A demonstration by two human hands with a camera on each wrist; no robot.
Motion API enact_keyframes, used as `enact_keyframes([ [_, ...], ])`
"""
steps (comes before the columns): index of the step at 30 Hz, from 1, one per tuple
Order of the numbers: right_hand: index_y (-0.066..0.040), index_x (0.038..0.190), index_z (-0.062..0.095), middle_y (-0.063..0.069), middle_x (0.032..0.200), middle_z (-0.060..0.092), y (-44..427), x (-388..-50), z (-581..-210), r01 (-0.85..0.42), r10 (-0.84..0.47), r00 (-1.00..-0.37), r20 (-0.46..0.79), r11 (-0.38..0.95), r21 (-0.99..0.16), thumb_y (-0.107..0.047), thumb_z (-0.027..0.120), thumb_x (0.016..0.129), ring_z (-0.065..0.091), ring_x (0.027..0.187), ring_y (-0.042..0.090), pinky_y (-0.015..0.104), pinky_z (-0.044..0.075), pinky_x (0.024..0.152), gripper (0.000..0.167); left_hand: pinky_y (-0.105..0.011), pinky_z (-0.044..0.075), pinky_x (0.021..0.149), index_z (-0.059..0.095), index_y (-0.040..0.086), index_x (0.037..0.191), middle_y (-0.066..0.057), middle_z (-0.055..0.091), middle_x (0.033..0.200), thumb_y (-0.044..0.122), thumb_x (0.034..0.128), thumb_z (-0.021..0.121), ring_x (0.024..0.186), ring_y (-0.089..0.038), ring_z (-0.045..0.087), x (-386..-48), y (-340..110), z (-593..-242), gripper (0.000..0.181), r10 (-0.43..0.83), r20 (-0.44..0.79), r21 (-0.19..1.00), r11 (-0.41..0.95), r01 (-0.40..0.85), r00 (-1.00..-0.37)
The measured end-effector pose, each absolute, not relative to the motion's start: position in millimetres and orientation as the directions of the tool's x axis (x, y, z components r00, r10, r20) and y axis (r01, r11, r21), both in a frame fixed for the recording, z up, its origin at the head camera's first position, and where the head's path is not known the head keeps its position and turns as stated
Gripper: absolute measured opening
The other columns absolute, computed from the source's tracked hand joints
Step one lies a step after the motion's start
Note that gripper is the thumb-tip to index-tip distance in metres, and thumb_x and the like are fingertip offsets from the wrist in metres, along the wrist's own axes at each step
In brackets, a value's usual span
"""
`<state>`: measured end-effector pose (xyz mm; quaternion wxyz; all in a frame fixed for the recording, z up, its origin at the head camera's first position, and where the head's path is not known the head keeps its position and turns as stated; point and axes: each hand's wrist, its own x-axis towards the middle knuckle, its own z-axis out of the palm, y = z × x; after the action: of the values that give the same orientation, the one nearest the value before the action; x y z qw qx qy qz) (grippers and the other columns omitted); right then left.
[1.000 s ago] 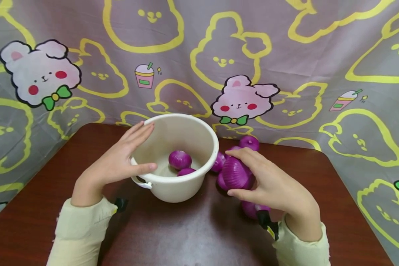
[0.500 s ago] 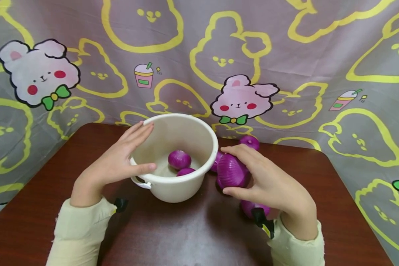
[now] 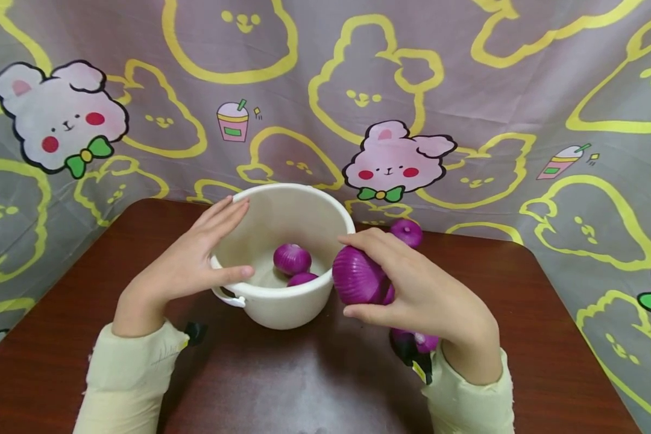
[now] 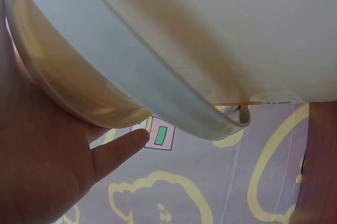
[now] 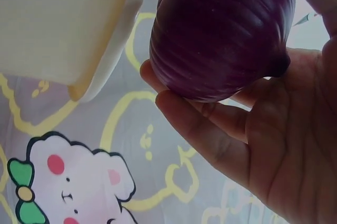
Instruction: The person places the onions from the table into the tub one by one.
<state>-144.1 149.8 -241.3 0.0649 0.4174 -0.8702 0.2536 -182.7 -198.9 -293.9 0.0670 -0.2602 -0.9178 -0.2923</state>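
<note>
Right now, taking the clock face from the head view, your right hand [image 3: 428, 295] holds a round, glossy, ribbed purple onion [image 3: 358, 276], thumb on its near side and fingers curved round its far side. That onion sits at three o'clock of the round, white, smooth-walled bucket [image 3: 287, 312], just beside the rim; in the right wrist view a gap shows between the two, and the onion's knobbed end points toward your palm at about four o'clock. Your left hand [image 3: 181, 265] is at the bucket's nine o'clock edge, its fingers long and fairly straight, thumb spread wide from them; you cannot tell how firmly it touches the wall. Inside the bucket lie one whole-looking purple onion [image 3: 292, 260] and, at five o'clock from it, a second purple onion [image 3: 302, 279] partly hidden by the rim. From the onion in your grasp, a small-looking purple onion [image 3: 406, 232] rests between one and two o'clock, and a partly covered purple onion [image 3: 426, 342] between four and five, near your wrist. All this stands on a dark reddish-brown table [image 3: 282, 386].
</note>
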Motion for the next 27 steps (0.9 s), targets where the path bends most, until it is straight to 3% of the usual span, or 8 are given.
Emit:
enact_keyframes([
  [9, -0.016, 0.143, 0.048, -0.008, 0.133, 0.055, 139, -149, -235, -0.75, -0.708, -0.647, 0.285, 0.521, -0.407, -0.041, 0.083, 0.079, 0.049, 0.121, 0.007, 0.03, 0.049, 0.102, 0.077, -0.067, 0.019, 0.117, 0.026, 0.013, 0.158, -0.004, 0.023, 0.166, 0.044, 0.0802, 0.077, 0.156, -0.027, 0.006, -183, -199, -295, 0.098, 0.444, 0.279, 0.499, 0.69, 0.524, -0.851],
  [17, -0.014, 0.142, 0.049, -0.006, 0.136, 0.055, 126, -156, -230, -0.801, -0.753, -0.577, 0.316, 0.446, -0.399, -0.041, 0.082, 0.08, 0.049, 0.123, 0.01, 0.032, 0.045, 0.105, 0.075, -0.067, 0.019, 0.117, 0.026, 0.014, 0.158, -0.003, 0.023, 0.166, 0.044, 0.0806, 0.077, 0.156, -0.028, 0.006, -183, -200, -294, 0.098, 0.443, 0.277, 0.501, 0.691, 0.521, -0.853],
  [27, -0.012, 0.142, 0.049, -0.003, 0.134, 0.056, 113, -168, -230, -0.814, -0.775, -0.538, 0.331, 0.374, -0.445, -0.036, 0.082, 0.081, 0.051, 0.121, 0.008, 0.03, 0.05, 0.1, 0.073, -0.067, 0.019, 0.117, 0.026, 0.016, 0.158, -0.002, 0.023, 0.166, 0.04, 0.0795, 0.078, 0.156, -0.026, 0.007, -183, -199, -294, 0.097, 0.429, 0.279, 0.506, 0.695, 0.511, -0.86],
])
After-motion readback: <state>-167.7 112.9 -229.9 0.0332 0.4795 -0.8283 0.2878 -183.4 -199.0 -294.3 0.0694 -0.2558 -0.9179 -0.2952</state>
